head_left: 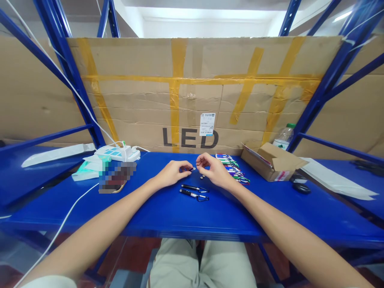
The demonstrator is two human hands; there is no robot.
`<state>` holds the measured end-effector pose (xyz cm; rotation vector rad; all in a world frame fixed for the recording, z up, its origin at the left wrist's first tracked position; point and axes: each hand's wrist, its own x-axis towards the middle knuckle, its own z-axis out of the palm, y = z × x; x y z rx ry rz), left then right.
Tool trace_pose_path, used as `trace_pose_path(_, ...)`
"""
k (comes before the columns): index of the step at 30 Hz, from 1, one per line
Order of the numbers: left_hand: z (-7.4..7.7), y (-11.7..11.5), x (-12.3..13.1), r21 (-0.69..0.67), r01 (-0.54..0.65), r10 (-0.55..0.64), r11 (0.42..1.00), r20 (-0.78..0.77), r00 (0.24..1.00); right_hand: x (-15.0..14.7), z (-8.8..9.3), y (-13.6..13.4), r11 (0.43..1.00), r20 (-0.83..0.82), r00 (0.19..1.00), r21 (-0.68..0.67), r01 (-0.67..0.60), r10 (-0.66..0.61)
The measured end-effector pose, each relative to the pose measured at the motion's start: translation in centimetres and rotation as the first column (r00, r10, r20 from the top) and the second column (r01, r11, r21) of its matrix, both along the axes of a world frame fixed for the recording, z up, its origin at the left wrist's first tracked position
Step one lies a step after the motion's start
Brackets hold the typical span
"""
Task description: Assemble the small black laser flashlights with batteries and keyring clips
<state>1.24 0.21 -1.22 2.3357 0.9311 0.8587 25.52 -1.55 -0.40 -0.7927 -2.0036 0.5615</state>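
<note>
My left hand [175,172] rests on the blue shelf top [168,216] with its fingers pinched on a small dark cylindrical piece [191,169]. My right hand [211,168] faces it a few centimetres away, fingertips pinched on something tiny I cannot make out. Two small round silver discs [203,176] lie on the shelf under the right hand. Just in front of both hands lie two black pen-like keychain lights [194,191] with clips. A heap of coloured keychain lights [234,168] lies right of my right hand.
An open cardboard box [271,162] stands at the right, a plastic bottle [283,138] behind it and a black mouse [301,188] beside it. A white power strip [118,153] with cable sits at the left. A taped cardboard wall [192,92] closes the back. Blue rack posts flank both sides.
</note>
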Motion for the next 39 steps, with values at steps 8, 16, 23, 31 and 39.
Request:
trace_pose_path(8,0.2,-0.3,0.1,-0.037,-0.038,0.038,0.999,0.02,0.999,0.0,-0.1,0.1,1.0,0.036,0.999,0.004,-0.006,0.006)
trace_pose_path(16,0.1,-0.2,0.0,-0.066,-0.03,0.033,0.997,0.044,0.998,-0.1,0.1,0.0,0.999,-0.018,1.0,0.041,-0.006,0.006)
trace_pose_path(23,-0.2,-0.2,-0.2,-0.063,-0.024,0.028,0.998,0.055,0.998,-0.3,0.0,0.5,0.998,-0.038,0.999,0.059,-0.01,0.012)
trace_pose_path(31,-0.4,0.0,-0.2,-0.095,-0.026,0.037,0.995,0.118,0.992,-1.6,0.3,0.3,0.997,-0.047,0.998,0.057,-0.045,0.048)
trace_pose_path(39,-1.5,0.8,-0.2,-0.223,0.002,0.036,0.975,0.167,0.985,-0.8,-0.2,1.1,1.0,-0.078,0.997,-0.008,-0.024,0.024)
